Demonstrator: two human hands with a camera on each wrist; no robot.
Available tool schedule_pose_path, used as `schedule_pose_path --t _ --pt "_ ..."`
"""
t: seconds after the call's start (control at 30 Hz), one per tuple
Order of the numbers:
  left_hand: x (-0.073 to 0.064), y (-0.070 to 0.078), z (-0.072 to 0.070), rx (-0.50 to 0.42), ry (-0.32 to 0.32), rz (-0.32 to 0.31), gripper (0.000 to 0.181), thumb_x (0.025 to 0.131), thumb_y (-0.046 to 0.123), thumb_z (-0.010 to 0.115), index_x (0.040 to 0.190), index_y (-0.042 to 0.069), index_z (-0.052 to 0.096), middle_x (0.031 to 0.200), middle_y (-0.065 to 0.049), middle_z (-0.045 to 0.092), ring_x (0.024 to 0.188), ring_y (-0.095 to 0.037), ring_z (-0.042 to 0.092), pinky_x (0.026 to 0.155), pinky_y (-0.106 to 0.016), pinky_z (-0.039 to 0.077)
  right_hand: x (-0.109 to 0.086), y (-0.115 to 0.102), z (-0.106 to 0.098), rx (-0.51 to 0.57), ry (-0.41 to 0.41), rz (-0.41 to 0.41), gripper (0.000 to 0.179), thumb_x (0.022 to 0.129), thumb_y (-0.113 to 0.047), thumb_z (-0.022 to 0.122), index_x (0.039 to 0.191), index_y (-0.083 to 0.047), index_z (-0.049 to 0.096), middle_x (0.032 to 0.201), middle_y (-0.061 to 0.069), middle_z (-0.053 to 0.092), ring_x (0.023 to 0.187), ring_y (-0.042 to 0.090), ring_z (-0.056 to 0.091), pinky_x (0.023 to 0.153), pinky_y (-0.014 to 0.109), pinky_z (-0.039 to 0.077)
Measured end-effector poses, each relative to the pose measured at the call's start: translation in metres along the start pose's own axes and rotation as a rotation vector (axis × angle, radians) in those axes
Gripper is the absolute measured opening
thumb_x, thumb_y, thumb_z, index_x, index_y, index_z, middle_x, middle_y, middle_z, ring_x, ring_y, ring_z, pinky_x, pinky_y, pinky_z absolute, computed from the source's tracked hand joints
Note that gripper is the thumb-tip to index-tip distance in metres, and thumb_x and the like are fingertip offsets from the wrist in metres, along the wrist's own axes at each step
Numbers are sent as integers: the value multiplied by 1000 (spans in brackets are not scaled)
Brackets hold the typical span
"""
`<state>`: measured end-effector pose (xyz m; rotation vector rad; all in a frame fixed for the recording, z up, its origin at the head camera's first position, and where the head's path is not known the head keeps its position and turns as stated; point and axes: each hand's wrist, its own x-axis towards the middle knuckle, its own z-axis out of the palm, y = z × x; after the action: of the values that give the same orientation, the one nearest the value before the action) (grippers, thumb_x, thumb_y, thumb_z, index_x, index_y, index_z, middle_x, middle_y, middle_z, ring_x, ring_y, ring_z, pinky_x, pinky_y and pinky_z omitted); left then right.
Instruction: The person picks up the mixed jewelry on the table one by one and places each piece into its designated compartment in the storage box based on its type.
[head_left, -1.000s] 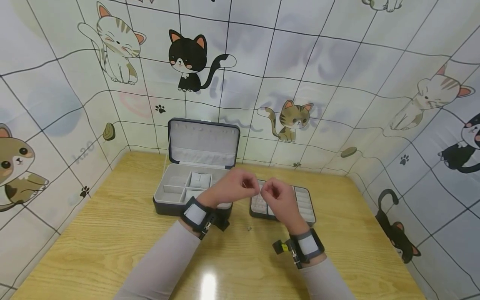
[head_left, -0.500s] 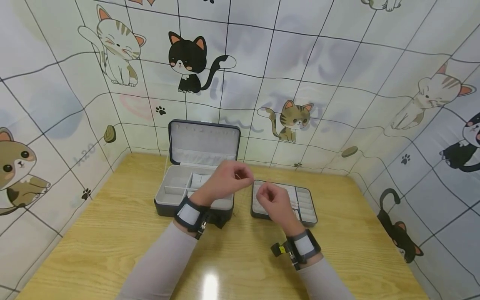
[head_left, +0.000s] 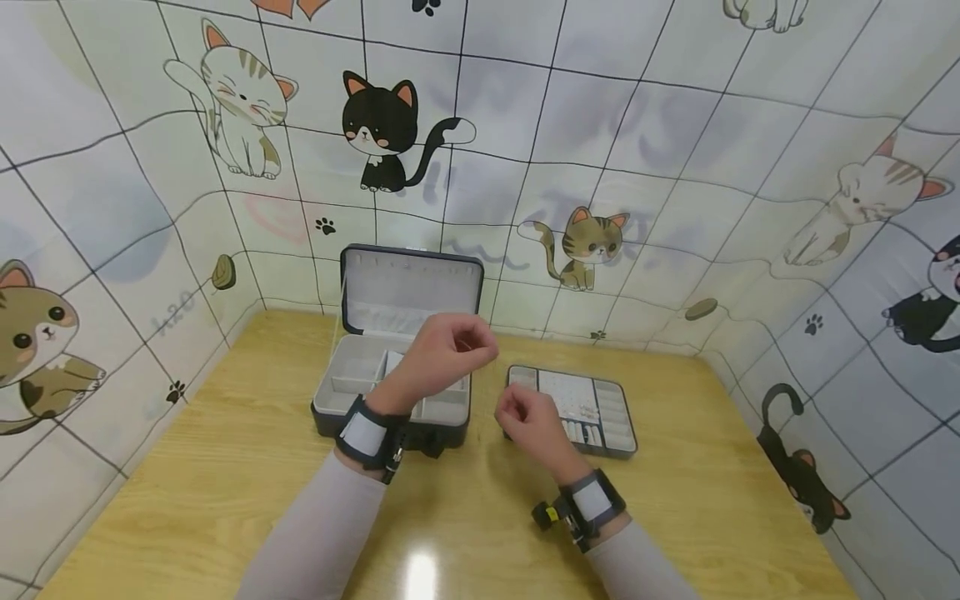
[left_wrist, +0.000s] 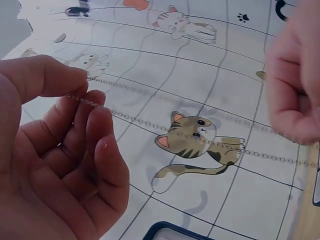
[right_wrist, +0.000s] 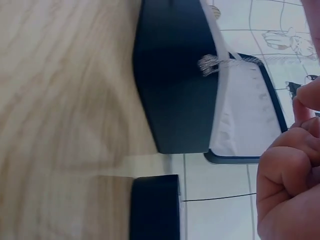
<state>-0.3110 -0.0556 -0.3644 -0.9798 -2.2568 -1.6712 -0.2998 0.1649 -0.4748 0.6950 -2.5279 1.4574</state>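
My left hand (head_left: 442, 354) is raised before the right part of an open dark jewelry box (head_left: 352, 423). Its thumb and index finger pinch a fine chain necklace (left_wrist: 150, 124), whose two strands hang from the fingertips. In the right wrist view, a blurred pale clump (right_wrist: 207, 65) hangs at the chain's lower end, in front of the box. My right hand (head_left: 528, 421) hovers lower and to the right, over the near left corner of a shallow jewelry tray (head_left: 617, 408). Its fingers are curled, thumb against index finger. Nothing shows between them.
The box's lid (head_left: 412, 287) stands raised against a cat-print cloth (head_left: 660, 183). Light dividers split the box into compartments. Small pieces sit on the tray's white panel (head_left: 566, 390) and in its slots. Both rest on a wooden table (head_left: 450, 517).
My hands, fingertips nearly touching a second ago, are apart. The left has moved left and up with the necklace, the right left and nearer, uncovering more of the tray.
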Motion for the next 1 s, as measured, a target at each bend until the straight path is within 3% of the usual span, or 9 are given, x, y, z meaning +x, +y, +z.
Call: schedule_pose_path --t 0.27,0.63,0.8,1.0 --pt "-10 10 -17 -22 63 40 6 96 9 71 93 9 75 87 -2 72 81 -19 64 72 -29 55 2 7 15 -26 25 40 16 91 0 70 86 -15 67 71 -3 54 63 8 49 60 22 42" --pt "-12 14 -37 -52 122 63 5 95 4 71 91 6 75 85 -5 71 75 -17 62 68 -25 52 36 13 29 -212 107 65 10 91 -11 75 95 -18 68 78 -4 62 71 12 56 64 25 47" --pt "-17 16 -43 -71 149 50 5 95 4 71 91 5 74 86 -5 71 73 -15 61 66 -24 51 59 9 35 -219 140 93 27 92 -17 80 114 -10 68 105 12 69 90 21 67 80 37 59" --pt "-20 23 -51 -71 174 73 6 94 0 70 90 1 73 83 -7 68 70 -13 57 63 -24 48 81 10 50 -262 127 133 53 93 -17 80 141 -10 60 134 21 57 112 35 65 90 47 60"
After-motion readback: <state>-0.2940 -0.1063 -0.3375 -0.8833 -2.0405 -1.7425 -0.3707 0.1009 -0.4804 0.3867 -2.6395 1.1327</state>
